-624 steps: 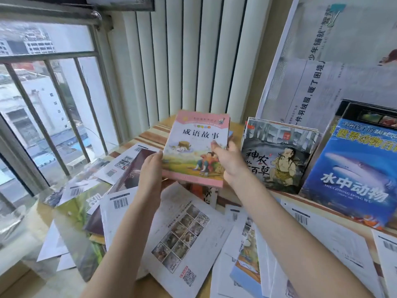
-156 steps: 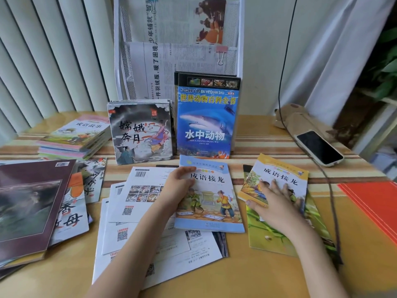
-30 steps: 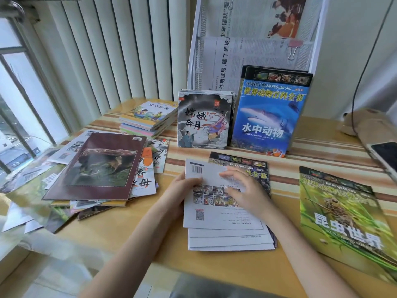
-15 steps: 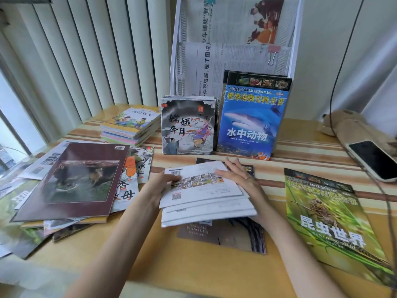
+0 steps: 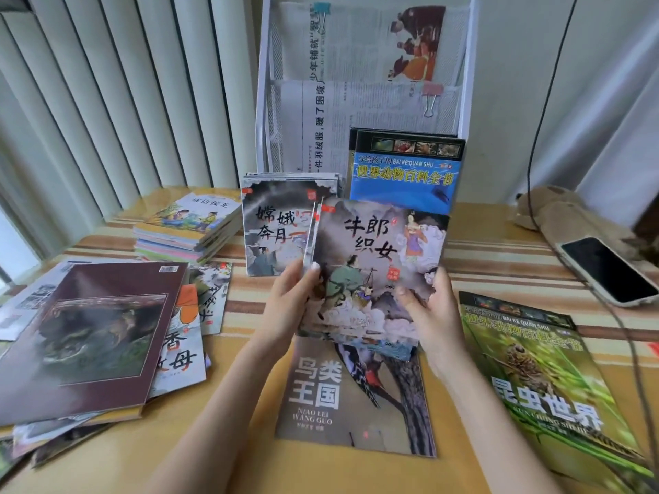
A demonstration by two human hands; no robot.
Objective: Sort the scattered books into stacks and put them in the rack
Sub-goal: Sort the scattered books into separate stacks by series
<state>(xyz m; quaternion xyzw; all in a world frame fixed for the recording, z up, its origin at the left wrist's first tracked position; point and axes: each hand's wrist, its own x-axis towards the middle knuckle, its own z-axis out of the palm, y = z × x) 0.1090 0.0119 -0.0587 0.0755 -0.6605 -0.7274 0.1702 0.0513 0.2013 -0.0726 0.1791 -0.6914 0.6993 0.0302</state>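
I hold a small stack of thin grey storybooks (image 5: 378, 258) upright above the table, covers facing me. My left hand (image 5: 290, 301) grips its left edge and my right hand (image 5: 426, 308) grips its lower right corner. Behind it, matching grey storybooks (image 5: 274, 226) and a blue animal encyclopedia (image 5: 406, 172) stand in the white mesh rack (image 5: 265, 112). A bird book (image 5: 356, 397) lies flat under my hands. A green insect book (image 5: 542, 386) lies to the right.
A neat stack of small colourful books (image 5: 189, 226) sits at the back left. A loose pile topped by a maroon book (image 5: 89, 336) covers the left side. A phone (image 5: 606, 269) with a cable and a plush toy (image 5: 556, 212) lie at the right.
The stack lay face down and white under my hands half a second ago. It is now lifted, turned cover-up and held upright, uncovering the bird book below.
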